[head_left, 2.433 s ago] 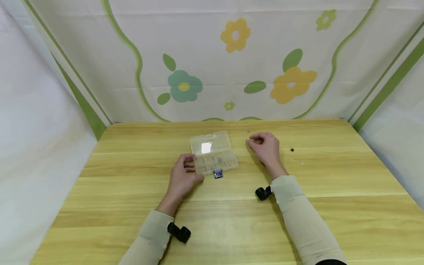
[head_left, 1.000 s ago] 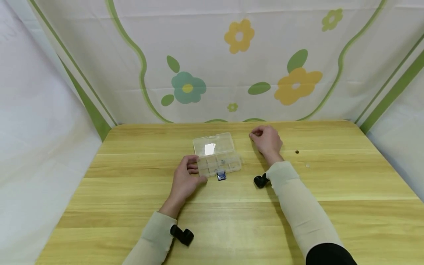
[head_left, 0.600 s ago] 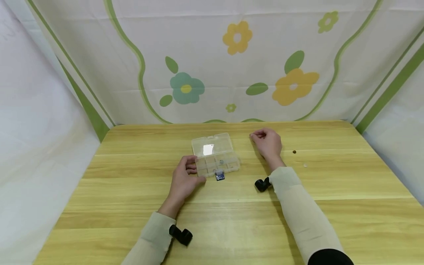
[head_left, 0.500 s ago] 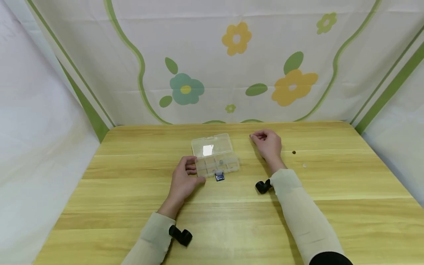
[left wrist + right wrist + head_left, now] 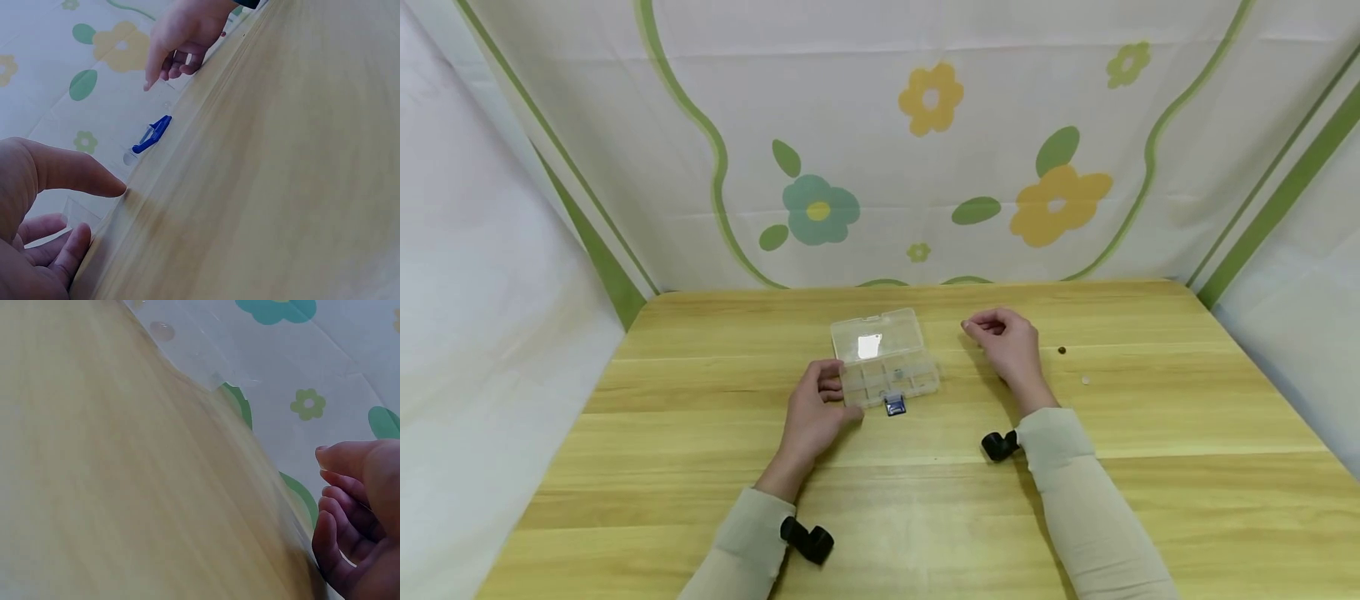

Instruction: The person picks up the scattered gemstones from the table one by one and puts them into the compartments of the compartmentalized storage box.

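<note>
A clear plastic compartment box lies on the table with its lid laid back. My left hand holds the box's left end, thumb at the near corner and fingers along the side. One small pale piece sits in a compartment. At the front edge is a blue latch, seen side-on in the left wrist view. Right of the box, my right hand pinches a tiny piece between thumb and index finger; the fingertips mostly hide it. Its other fingers curl loosely in the right wrist view.
A small dark brown round piece and a small whitish one lie on the wooden table to the right of my right hand. A flower-printed cloth hangs behind the table's far edge.
The tiny piece near my right fingertips at the start no longer shows on the table. My right hand reached forward to it, then drew back slightly. My left hand stays on the box.
</note>
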